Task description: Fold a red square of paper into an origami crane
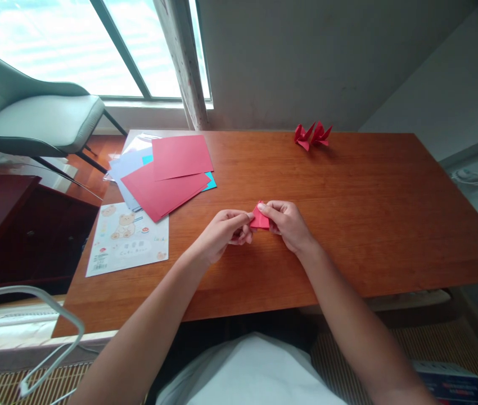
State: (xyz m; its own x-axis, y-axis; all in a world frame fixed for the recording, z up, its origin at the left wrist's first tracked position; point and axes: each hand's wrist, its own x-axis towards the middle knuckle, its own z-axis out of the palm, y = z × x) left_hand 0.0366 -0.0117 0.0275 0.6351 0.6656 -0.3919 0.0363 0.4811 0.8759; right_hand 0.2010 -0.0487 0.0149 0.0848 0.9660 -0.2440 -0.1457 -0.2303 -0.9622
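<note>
A small folded piece of red paper (260, 217) is pinched between both my hands just above the wooden table (348, 225). My left hand (221, 233) grips its left side with closed fingers. My right hand (287, 224) holds its right side, thumb and forefinger pressed on the top edge. Much of the paper is hidden by my fingers.
A stack of red, blue and pale paper sheets (167, 174) lies at the table's left. A printed paper packet with bears (129, 239) lies near the left front edge. Folded red paper figures (311, 136) stand at the far edge. A grey chair (36, 118) stands by the window.
</note>
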